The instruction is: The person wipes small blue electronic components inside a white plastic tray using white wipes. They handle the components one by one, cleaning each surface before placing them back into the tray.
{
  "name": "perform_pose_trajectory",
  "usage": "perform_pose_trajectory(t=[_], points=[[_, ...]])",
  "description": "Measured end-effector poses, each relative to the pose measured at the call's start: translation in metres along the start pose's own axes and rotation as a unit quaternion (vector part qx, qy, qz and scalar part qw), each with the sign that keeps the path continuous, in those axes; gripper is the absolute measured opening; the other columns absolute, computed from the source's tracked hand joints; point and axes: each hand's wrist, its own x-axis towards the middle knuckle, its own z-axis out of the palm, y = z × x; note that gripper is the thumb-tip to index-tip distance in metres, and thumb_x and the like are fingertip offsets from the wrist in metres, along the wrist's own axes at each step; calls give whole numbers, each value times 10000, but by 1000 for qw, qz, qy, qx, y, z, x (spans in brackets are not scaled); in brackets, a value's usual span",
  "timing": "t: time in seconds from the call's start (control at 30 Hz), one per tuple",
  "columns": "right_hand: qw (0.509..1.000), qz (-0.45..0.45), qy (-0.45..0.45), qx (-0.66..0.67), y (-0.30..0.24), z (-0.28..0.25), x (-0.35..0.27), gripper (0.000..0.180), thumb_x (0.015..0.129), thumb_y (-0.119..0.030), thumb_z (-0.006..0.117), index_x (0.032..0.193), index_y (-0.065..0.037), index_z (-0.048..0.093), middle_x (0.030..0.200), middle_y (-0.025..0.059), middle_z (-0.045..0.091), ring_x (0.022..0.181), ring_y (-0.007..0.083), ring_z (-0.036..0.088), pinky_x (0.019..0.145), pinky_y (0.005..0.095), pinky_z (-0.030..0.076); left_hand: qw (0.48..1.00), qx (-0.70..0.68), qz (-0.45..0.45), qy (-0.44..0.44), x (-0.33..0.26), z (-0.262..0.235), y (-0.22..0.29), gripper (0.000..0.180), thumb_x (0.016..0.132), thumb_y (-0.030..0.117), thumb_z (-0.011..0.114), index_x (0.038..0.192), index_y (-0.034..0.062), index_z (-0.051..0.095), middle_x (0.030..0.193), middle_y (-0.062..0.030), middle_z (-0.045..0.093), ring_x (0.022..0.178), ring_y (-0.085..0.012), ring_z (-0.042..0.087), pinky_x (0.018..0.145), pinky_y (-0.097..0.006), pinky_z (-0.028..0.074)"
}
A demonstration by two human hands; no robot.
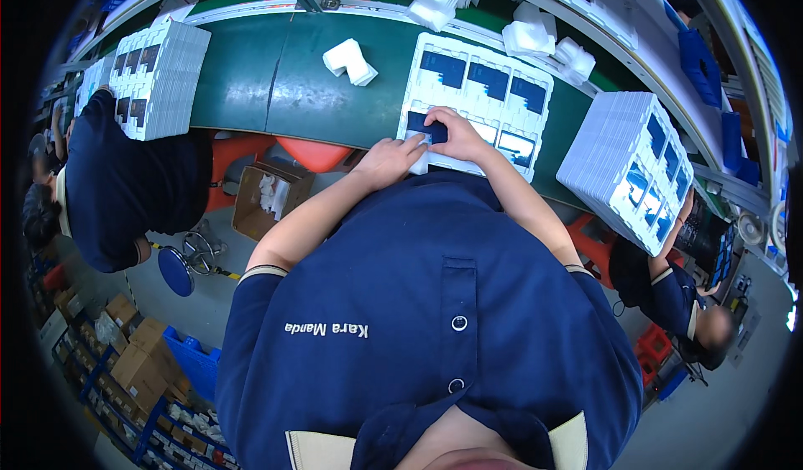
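A white moulded tray (455,89) lies in front of me on the green bench, with dark flat rectangular panels (487,80) in its compartments. Over the near left compartment, my right hand (460,138) pinches the edge of a dark panel (437,130) between curled thumb and forefinger. Beside it, my left hand (391,160) is closed, its fingertips together at the panel's left side. A small pale piece (421,164) shows beneath those fingertips; what exactly they hold is hidden.
Stacks of white trays stand left (180,77) and right (598,152). A folded white pad (351,61) lies on the bench (242,77); more white bundles (433,3) sit beyond the tray. A person (134,177) works at left, another (669,298) at right. A cardboard box (251,202) stands below.
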Motion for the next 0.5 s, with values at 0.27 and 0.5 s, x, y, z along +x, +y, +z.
perform_pose_trajectory(t=[0.27,0.5], points=[[997,33,-66,-10,-4,-11,9,474,625,-38,805,1033,-80,569,1215,93,546,1180,266,521,1031,342,401,997,34,-54,-30,8,14,2,657,785,179,642,1382,36,409,1450,-183,396,1008,-290,624,852,-416,489],[994,13,102,48,-6,-38,-10,462,603,-43,802,1013,-98,597,1201,91,558,1138,273,541,982,366,416,996,2,-78,-38,8,10,3,718,753,186,684,1391,45,384,1503,-169,332,1005,-329,620,865,-433,492]])
